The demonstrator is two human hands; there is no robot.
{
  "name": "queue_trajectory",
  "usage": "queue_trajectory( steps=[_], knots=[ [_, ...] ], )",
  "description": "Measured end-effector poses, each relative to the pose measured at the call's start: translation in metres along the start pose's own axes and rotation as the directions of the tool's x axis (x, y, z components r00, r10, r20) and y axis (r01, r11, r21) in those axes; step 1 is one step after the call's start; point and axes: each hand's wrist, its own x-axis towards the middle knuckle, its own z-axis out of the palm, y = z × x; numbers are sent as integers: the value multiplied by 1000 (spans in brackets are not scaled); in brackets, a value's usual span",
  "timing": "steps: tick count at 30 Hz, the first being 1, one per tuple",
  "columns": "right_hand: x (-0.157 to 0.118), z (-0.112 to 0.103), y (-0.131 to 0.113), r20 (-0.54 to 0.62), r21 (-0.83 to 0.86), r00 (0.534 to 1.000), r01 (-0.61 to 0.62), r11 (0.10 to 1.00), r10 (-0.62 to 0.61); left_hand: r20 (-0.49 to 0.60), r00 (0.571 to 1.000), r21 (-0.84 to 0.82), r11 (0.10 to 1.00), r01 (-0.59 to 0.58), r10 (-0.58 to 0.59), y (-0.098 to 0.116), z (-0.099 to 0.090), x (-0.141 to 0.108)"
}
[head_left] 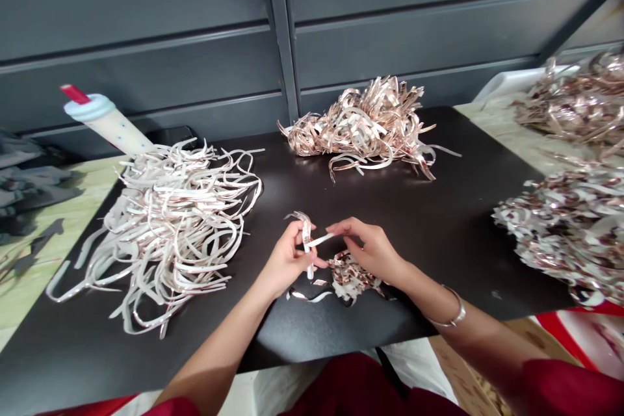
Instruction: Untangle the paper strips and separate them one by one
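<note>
My left hand [286,259] is closed on a shiny rose-gold and white strip [306,234], which stands upright between the fingers with a curled top. My right hand [373,246] pinches the end of a white strip [322,240] that runs leftward to the piece in my left hand; whether the two are one strip I cannot tell. Just below my right hand lies a small heap of short rose-gold and white pieces [353,278]. A loose curled strip [312,298] rests on the black table [292,338] beside that heap.
A large pile of white strips [185,221] covers the table's left side. At the back lies a rose-gold bundle [365,123]. More strips [575,227] are heaped at the right. A tumbler with a red straw [110,120] stands back left, before a dark panelled wall [195,65].
</note>
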Motion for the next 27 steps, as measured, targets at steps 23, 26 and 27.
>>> queue_trajectory(
  steps=[23,26,27],
  knots=[
    [2,11,-7,-9,20,984,179,984,-179,96,995,-161,987,16,-1,-6,7,2],
    [0,9,-6,-55,28,970,238,971,-236,77,996,-149,988,43,-32,-5,8,2],
    [0,8,-6,-57,33,965,257,966,-255,81,996,-157,986,55,-43,-5,8,2]
  ],
)
